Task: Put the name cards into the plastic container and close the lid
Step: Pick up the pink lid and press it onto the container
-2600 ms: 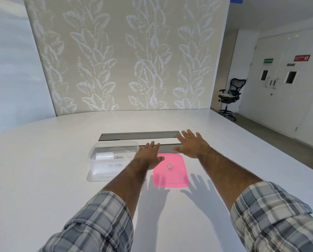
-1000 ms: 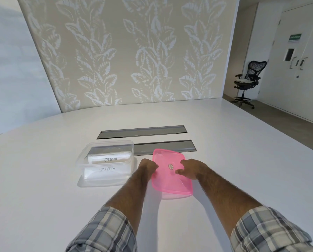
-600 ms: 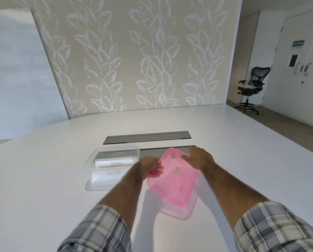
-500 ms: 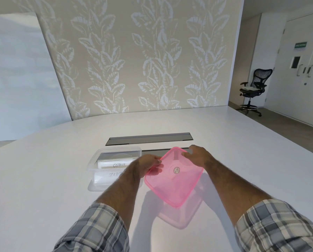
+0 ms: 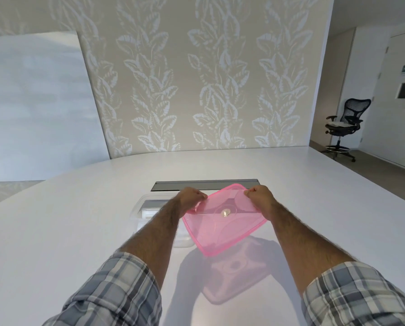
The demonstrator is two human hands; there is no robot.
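Observation:
A translucent pink lid (image 5: pixel 222 229) hangs in the air above the white table (image 5: pixel 67 231), tilted with its near corner pointing down. My left hand (image 5: pixel 191 200) grips its far left edge and my right hand (image 5: pixel 261 200) grips its far right edge. The clear plastic container (image 5: pixel 140 208) stands on the table just left of the lid, mostly hidden behind my left forearm. White name cards (image 5: pixel 147 214) lie inside it, only a sliver showing.
A grey cable slot (image 5: pixel 196 185) is set in the table just beyond my hands. The lid's pink shadow (image 5: pixel 232 274) falls on the table below it. A black office chair (image 5: pixel 345 125) stands far right by white doors.
Both hands took the pink lid off the table and lifted it; it now hangs higher and more tilted. The view has shifted so the container sits behind my left forearm.

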